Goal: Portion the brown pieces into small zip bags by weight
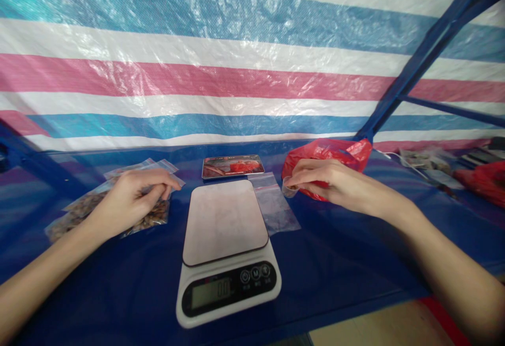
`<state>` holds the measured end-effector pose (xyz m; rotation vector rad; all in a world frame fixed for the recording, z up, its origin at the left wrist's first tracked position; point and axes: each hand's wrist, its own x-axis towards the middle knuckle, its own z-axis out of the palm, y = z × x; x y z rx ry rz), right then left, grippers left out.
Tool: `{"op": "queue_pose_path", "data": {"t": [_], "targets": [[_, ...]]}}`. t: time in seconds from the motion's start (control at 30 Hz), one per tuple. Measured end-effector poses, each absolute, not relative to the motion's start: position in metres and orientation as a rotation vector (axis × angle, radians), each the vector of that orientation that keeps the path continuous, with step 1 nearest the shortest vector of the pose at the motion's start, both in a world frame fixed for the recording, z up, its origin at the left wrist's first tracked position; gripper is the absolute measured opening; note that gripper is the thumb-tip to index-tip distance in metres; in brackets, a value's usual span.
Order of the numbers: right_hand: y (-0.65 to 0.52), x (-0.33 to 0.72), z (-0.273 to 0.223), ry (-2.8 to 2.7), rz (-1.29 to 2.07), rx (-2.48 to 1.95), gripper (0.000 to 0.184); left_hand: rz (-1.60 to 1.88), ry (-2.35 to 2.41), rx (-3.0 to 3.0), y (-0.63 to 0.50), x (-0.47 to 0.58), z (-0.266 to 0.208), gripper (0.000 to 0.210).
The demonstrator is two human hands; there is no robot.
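At the left, my left hand is closed, its fingertips pinching at the top edge of a clear zip bag with small brown pieces inside. More filled zip bags lie under and beside that hand. My right hand grips a small clear plastic cup in front of a red plastic bag. What the cup contains is hard to make out. Between the hands stands a white kitchen scale, its bare plate on top and its display reading about 0.0. A flat zip bag lies against its right side.
Behind the scale lies a phone with a lit screen. Blue metal bars and a striped plastic sheet close off the back. Farther right on the blue tabletop are a white cable, more bags and another red bag.
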<state>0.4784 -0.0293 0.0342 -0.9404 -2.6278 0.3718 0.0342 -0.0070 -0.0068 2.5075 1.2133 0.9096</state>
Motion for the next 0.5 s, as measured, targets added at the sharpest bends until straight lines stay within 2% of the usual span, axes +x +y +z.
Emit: {"op": "queue_pose_path", "data": {"t": [0.23, 0.5], "targets": [[-0.0283, 0.4749, 0.0324, -2.529, 0.309, -0.927, 0.025, 0.851, 1.267, 2.491, -0.0109, 0.0360, -0.0026, 0.035], [-0.0285, 0.4741, 0.0325, -2.485, 0.247, -0.922, 0.028, 0.854, 1.268, 2.494, -0.0111, 0.0366, -0.0018, 0.035]]}}
